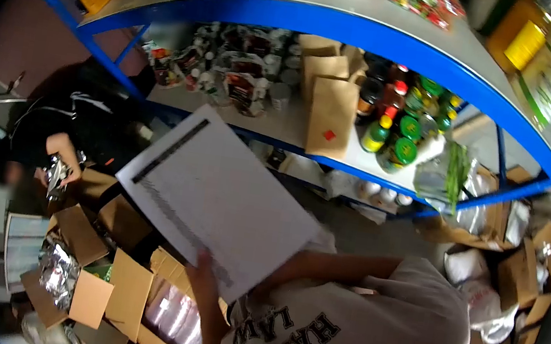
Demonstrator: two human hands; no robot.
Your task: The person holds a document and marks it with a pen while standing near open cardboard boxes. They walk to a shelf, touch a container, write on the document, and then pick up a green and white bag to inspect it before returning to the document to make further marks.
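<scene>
A white printed sheet of paper (229,197) is held up in front of me, tilted, with a dark band and small print along its left side. The print is too blurred to read. My left hand (203,276) grips the sheet's lower edge, with fingers lying over its face. From the right, my right forearm (346,269) crosses in front of my shirt and passes behind the paper. The sheet hides my right hand and its fingers. Just below the paper stands an open cardboard box (130,292) holding clear plastic-wrapped items (176,316).
A blue-edged shelf (325,20) ahead carries bottles, jars (401,153) and brown paper bags (331,113). At left, a person in black (79,116) handles a silvery packet (60,177) beside open boxes (80,236). More cardboard boxes (522,273) and bags line the right.
</scene>
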